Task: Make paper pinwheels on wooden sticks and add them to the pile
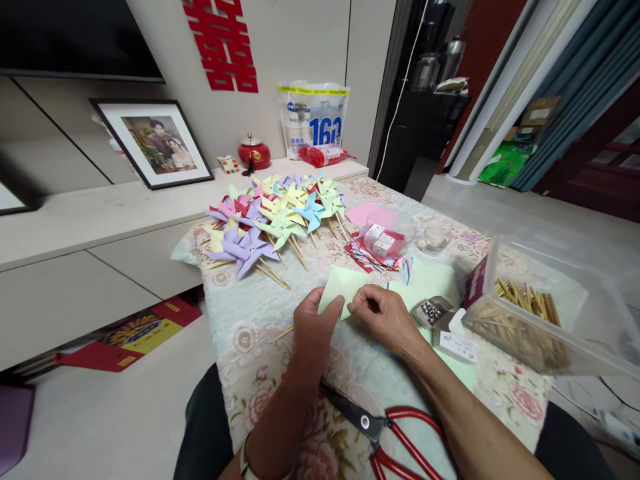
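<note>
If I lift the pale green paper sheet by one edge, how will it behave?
The green paper, pinched by the left hand and right hand, looks thin, so it would probably droop and weigh almost nothing. It likely creases easily under the fingers. Lying flat on the tablecloth, it probably slides when pushed.

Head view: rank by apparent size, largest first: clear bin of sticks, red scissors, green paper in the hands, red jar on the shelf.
1. Clear bin
2. Red scissors, though they are cut off by the frame edge and near the camera, so their rank is unsure
3. Green paper, partly hidden by the hands
4. Red jar, farthest away
</note>
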`<action>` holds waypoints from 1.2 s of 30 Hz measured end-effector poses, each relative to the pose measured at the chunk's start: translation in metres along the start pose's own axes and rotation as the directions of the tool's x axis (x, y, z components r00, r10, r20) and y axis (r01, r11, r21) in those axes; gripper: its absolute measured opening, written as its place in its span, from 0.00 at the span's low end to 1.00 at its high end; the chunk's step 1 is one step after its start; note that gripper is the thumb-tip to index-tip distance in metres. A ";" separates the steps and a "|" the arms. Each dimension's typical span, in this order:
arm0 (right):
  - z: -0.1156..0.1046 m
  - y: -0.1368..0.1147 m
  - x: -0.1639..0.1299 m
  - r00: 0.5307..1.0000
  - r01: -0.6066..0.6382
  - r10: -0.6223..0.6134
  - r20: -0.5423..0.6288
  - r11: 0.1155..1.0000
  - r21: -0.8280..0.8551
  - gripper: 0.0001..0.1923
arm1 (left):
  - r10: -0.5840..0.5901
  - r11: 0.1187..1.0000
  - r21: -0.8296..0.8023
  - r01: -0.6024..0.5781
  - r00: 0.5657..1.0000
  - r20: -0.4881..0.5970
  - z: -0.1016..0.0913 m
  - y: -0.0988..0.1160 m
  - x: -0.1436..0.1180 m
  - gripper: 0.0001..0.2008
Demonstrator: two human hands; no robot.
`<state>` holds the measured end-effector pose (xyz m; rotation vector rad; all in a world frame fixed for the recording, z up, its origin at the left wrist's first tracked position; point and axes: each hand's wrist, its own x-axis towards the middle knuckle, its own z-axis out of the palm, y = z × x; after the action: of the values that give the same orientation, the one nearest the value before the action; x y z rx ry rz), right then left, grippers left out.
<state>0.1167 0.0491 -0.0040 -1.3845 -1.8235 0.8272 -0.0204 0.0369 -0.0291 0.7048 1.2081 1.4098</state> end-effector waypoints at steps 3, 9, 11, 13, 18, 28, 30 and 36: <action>0.000 0.000 0.000 1.000 -0.006 0.006 0.000 1.000 -0.002 0.10 | -0.001 1.000 0.031 0.001 1.000 -0.011 0.001 0.002 -0.001 0.15; 0.000 -0.001 0.000 1.000 -0.015 0.015 0.007 1.000 0.004 0.10 | -0.002 0.998 0.058 0.003 1.000 -0.023 0.000 0.002 -0.002 0.15; 0.001 -0.001 -0.001 1.000 -0.014 0.014 0.005 1.000 0.007 0.10 | 0.002 0.998 0.055 -0.001 1.000 -0.026 0.000 0.002 -0.002 0.16; 0.002 -0.001 -0.001 1.000 -0.019 0.019 0.008 1.000 0.015 0.10 | 0.009 0.998 0.066 -0.006 0.999 -0.034 0.000 0.002 -0.002 0.16; -0.005 -0.002 -0.001 0.998 -0.062 0.061 0.011 0.992 0.113 0.13 | -0.028 0.996 0.081 0.031 0.999 -0.037 -0.002 0.006 -0.001 0.17; -0.035 0.004 0.008 0.992 -0.126 0.090 0.092 0.818 0.561 0.37 | -0.226 0.967 0.182 0.179 0.931 0.286 -0.017 0.027 0.003 0.21; -0.035 0.003 0.006 0.977 -0.193 0.096 0.191 0.779 0.597 0.40 | -0.230 0.956 0.251 0.152 0.920 0.318 -0.016 0.035 0.005 0.20; -0.035 -0.006 0.001 0.936 -0.320 0.107 0.336 0.657 0.682 0.47 | -0.253 0.911 0.404 0.083 0.887 0.387 -0.007 0.057 0.009 0.18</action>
<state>0.1420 0.0515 0.0202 -0.9747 -1.2433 1.7234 -0.0484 0.0499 0.0201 1.0869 1.1573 0.8127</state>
